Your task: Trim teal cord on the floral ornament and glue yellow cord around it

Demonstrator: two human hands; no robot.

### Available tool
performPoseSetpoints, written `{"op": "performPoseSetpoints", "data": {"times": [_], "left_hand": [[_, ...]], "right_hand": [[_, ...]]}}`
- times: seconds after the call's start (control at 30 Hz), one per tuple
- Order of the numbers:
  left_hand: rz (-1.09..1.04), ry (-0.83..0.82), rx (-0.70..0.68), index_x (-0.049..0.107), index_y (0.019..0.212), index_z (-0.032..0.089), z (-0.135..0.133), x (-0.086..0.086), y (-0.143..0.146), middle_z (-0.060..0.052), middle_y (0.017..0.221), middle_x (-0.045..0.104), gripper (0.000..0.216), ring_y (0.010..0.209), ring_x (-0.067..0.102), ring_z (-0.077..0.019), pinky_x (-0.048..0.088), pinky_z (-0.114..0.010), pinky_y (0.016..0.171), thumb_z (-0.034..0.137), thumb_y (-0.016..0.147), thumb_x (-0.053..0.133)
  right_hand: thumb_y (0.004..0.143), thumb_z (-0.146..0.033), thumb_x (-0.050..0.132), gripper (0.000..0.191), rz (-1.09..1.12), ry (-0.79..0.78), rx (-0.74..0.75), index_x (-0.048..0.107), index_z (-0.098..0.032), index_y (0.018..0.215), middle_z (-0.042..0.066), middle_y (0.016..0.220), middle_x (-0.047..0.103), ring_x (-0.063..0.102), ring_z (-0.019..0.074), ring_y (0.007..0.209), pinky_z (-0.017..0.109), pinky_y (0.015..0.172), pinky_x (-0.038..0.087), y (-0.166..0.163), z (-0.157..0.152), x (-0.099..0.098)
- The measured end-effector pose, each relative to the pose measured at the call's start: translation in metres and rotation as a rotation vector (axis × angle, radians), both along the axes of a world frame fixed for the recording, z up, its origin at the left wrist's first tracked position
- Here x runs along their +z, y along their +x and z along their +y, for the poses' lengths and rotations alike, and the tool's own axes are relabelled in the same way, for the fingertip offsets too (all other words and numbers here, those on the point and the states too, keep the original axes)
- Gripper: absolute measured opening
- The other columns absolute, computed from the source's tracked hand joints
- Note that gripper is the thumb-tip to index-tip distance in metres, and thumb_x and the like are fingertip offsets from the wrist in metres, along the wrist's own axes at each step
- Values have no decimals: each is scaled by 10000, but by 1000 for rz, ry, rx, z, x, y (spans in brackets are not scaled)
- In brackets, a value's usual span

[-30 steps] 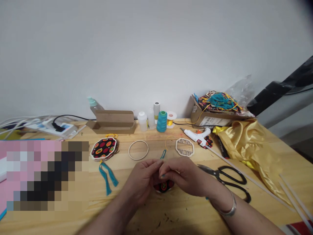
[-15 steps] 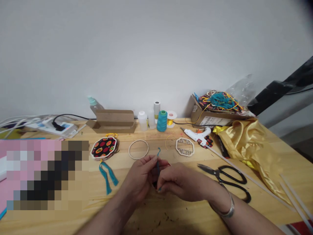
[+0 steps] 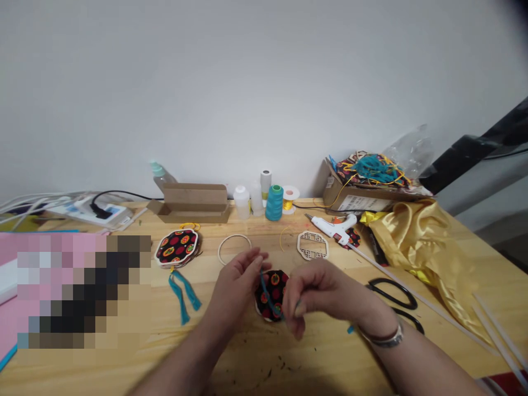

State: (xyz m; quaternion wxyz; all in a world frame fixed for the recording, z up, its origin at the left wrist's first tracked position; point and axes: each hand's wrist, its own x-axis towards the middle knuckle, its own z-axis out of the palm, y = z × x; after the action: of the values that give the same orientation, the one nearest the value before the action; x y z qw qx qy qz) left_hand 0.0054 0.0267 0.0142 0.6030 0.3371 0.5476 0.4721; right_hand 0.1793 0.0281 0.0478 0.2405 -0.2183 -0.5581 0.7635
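My left hand (image 3: 239, 283) is closed in a pinch on a teal strand (image 3: 266, 291), between thumb and fingertips. The strand sags in a curve across to my right hand (image 3: 315, 294), whose thumb and finger are also pinched on it. Beneath and between them lies a black fabric piece with red and orange round motifs (image 3: 272, 294) and a pale edge, partly covered by both hands. A short teal end (image 3: 350, 330) shows beside my right wrist. The black-handled scissors (image 3: 394, 294) lie behind my right forearm, their blades hidden.
A wooden ring (image 3: 220, 256), a lattice frame (image 3: 301, 247) and a white glue gun (image 3: 332, 228) lie beyond my hands. Left is a patterned ornament (image 3: 176, 247) with teal tassels. At the back stand a teal thread cone (image 3: 274, 204), bottles and a filled cardboard box (image 3: 355, 201). Gold cloth (image 3: 424, 236) lies right.
My hands have moved apart, the right one going rightward and now covering the scissor blades. The patterned fabric piece and more of the teal strand have come into view between them.
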Motion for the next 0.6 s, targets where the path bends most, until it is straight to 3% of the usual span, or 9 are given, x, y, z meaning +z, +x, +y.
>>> {"op": "performPoseSetpoints", "data": {"times": [0.13, 0.17, 0.23, 0.27, 0.33, 0.4, 0.5, 0.6], "left_hand": [[700, 455, 245, 415, 1266, 165, -4, 3, -2, -143, 1346, 376, 588, 1144, 421, -264, 369, -396, 907, 290, 727, 615], [782, 549, 319, 391, 1283, 171, -6, 4, -3, -139, 1376, 328, 605, 1168, 389, -266, 352, -393, 919, 284, 731, 610], [800, 639, 384, 461, 1212, 184, -11, 8, -3, -118, 1291, 420, 510, 1095, 441, -248, 372, -358, 880, 282, 734, 609], [748, 633, 356, 540, 1103, 190, -14, 10, -3, -93, 1140, 527, 385, 980, 502, -224, 401, -327, 818, 293, 738, 606], [540, 457, 91, 632, 809, 184, -17, 11, -1, -32, 736, 603, 171, 674, 540, -157, 422, -262, 631, 334, 779, 557], [208, 156, -234, 634, 669, 156, -18, 10, 1, -15, 529, 570, 303, 461, 478, -110, 363, -226, 469, 407, 795, 520], [-280, -156, -416, 664, 771, 109, -16, 5, 5, -99, 671, 669, 369, 537, 586, -149, 374, -220, 469, 451, 780, 526], [-515, -238, -426, 671, 804, 89, -14, 1, 8, -130, 752, 682, 377, 695, 635, -202, 451, -282, 615, 436, 789, 525]], "right_hand": [[768, -263, 617, 140, 136, 116, -506, 559, -158, 695, 15, 650, 641, 597, 123, 551, 263, 543, 481, 3, 14, -6], [768, -265, 617, 136, 140, 152, -628, 561, -162, 698, 12, 657, 642, 596, 120, 561, 264, 555, 485, 3, 17, -7], [776, -261, 606, 118, 114, 215, -811, 577, -166, 713, 13, 690, 644, 598, 118, 595, 269, 591, 497, 1, 21, -8], [783, -258, 596, 112, 93, 250, -865, 586, -166, 721, 15, 703, 644, 599, 119, 607, 271, 605, 501, 0, 21, -9], [797, -247, 578, 104, 49, 323, -911, 591, -169, 728, 18, 719, 645, 602, 121, 623, 273, 621, 505, -3, 20, -9], [809, -228, 558, 97, -2, 389, -880, 586, -174, 735, 20, 725, 645, 604, 125, 634, 276, 629, 505, -6, 16, -10], [829, -197, 520, 100, -122, 531, -710, 581, -183, 751, 23, 752, 649, 603, 130, 674, 273, 650, 489, -8, 9, -13], [830, -141, 487, 125, -296, 752, -453, 597, -189, 793, 17, 790, 654, 594, 126, 729, 252, 683, 455, -9, 3, -13]]}}
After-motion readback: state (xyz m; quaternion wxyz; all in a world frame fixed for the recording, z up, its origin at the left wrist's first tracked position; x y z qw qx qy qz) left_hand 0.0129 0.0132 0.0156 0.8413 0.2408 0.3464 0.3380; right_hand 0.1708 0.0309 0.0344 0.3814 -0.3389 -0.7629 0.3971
